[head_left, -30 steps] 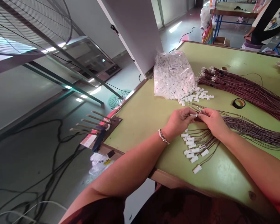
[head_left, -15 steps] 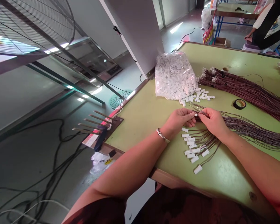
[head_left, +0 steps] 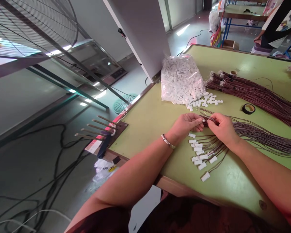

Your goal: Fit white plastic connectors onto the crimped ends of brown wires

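Note:
My left hand (head_left: 188,124) pinches a small white connector housing (head_left: 203,121), of which only the end shows past the fingertips. Close against it on the right, my right hand (head_left: 221,127) has thumb and fingers closed on thin brown wires (head_left: 210,117). Whether a wire tip sits inside the housing is too small to tell. Below my hands lie several wires ending in white connectors (head_left: 203,156), fanned out on the green table. A long bundle of brown wires (head_left: 262,134) runs off to the right behind my right wrist.
A clear plastic bag of white connectors (head_left: 181,79) lies beyond my hands, with loose connectors (head_left: 210,99) spilled beside it. Further right are a thick brown wire bundle (head_left: 262,94) and a black tape roll (head_left: 248,108). A pronged rack (head_left: 104,131) is fixed at the table's left edge. Another person (head_left: 273,29) is at far right.
My hands stay nearly in place, the right one shifting very slightly. The far person's arm and clothing have moved a little.

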### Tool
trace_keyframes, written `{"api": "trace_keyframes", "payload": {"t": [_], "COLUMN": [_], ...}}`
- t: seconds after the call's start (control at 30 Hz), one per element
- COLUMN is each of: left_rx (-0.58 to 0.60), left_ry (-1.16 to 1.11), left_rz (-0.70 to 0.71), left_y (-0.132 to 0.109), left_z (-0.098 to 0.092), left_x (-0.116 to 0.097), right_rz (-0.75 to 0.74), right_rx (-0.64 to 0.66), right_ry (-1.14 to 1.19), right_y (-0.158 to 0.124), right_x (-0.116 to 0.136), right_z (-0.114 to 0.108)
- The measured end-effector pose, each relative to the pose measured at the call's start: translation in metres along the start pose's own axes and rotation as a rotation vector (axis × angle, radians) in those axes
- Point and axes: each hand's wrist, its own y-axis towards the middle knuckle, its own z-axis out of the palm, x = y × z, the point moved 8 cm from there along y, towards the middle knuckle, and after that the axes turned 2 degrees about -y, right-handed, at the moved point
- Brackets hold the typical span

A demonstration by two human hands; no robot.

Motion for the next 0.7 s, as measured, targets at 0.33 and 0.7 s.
{"api": "trace_keyframes", "payload": {"t": [0.33,0.7], "left_rx": [0.015,0.313], "left_ry": [0.051,0.499], "left_rz": [0.075,0.075], "left_y": [0.001,-0.014], "left_z": [0.005,0.002], "left_x": [-0.001,-0.016], "right_rz": [0.005,0.137], "right_rx": [0.058,0.134], "right_ry": [0.023,0.251], "right_y": [-0.002,0.0], "right_x": [-0.001,-0.007], "right_z": [0.009,0.009]}}
